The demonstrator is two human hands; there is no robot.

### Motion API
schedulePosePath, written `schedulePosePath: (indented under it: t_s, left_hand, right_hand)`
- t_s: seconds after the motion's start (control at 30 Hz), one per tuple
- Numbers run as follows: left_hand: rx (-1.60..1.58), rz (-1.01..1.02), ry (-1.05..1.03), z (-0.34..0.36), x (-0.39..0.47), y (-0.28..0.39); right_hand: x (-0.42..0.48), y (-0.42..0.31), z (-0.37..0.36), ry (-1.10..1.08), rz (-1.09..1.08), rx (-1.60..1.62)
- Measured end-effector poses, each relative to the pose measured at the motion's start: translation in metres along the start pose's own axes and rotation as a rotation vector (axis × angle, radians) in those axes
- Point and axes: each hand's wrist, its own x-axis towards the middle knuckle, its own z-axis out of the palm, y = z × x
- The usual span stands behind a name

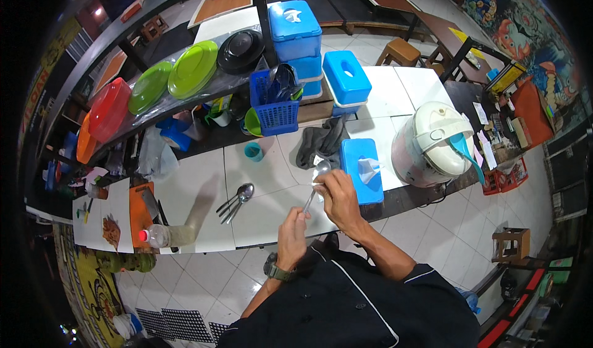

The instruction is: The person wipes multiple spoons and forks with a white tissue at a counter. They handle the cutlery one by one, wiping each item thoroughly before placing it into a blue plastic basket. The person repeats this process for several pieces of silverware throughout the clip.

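A metal spoon (308, 201) is held between my two hands above the white-tiled counter, its bowl pointing away from me. My left hand (293, 232) pinches the handle's near end. My right hand (338, 195) grips a white tissue (315, 184) against the spoon just below its bowl; the fingers hide part of it. To the left, several metal spoons (241, 199) lie bunched together on the tiles. A blue tissue box (350, 176) with a tissue sticking out stands right beside my right hand. Beyond the held spoon lies a crumpled dark grey cloth (319, 144).
A large rice cooker (433, 144) with a turquoise ladle (465, 151) stands at right. Toward the back are a teal cup (253, 151), a blue utensil basket (279, 116) and a shelf of plates (193, 69). At left are a bottle (173, 236) and a cleaver (149, 202) on an orange board (139, 225).
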Motion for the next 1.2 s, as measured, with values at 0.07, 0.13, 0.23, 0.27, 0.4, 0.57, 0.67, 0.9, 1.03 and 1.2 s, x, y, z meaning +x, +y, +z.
schedulePosePath:
  t_s: [0.07,0.13,0.23,0.27,0.4,0.57,0.67,0.9,1.03,1.2]
  left_hand:
    - [0.01,-0.014,0.008,-0.001,0.003,0.008]
    - [0.011,-0.03,0.013,-0.001,0.007,0.02]
    - [0.056,0.037,-0.029,0.0,0.004,0.008]
    - [0.03,0.033,-0.035,0.001,0.001,0.007]
    - [-0.04,-0.01,-0.058,-0.003,0.001,-0.004]
    - [-0.464,-0.201,-0.216,-0.023,0.014,0.008]
    - [-1.005,-0.476,-0.481,-0.039,0.023,0.014]
    - [-1.456,-0.728,-0.948,-0.041,0.025,-0.012]
    - [-1.238,-0.614,-0.599,-0.045,0.023,-0.003]
    - [-0.185,-0.228,0.066,-0.076,0.037,-0.096]
  right_hand:
    - [0.007,0.001,0.003,0.061,0.022,0.057]
    - [0.011,0.0,0.005,0.102,0.096,0.116]
    - [0.02,0.012,0.003,0.181,0.262,0.219]
    - [0.027,0.019,-0.005,0.175,0.341,0.237]
    - [0.011,0.023,-0.012,-0.01,0.228,0.187]
    - [0.014,0.071,-0.036,0.088,0.477,0.249]
    - [0.025,0.04,-0.055,-0.135,0.219,0.716]
    - [0.043,0.017,-0.056,-0.282,0.084,0.636]
    - [0.069,-0.011,-0.057,-0.006,-0.145,0.341]
    - [0.149,-0.04,-0.064,0.568,-0.436,-0.028]
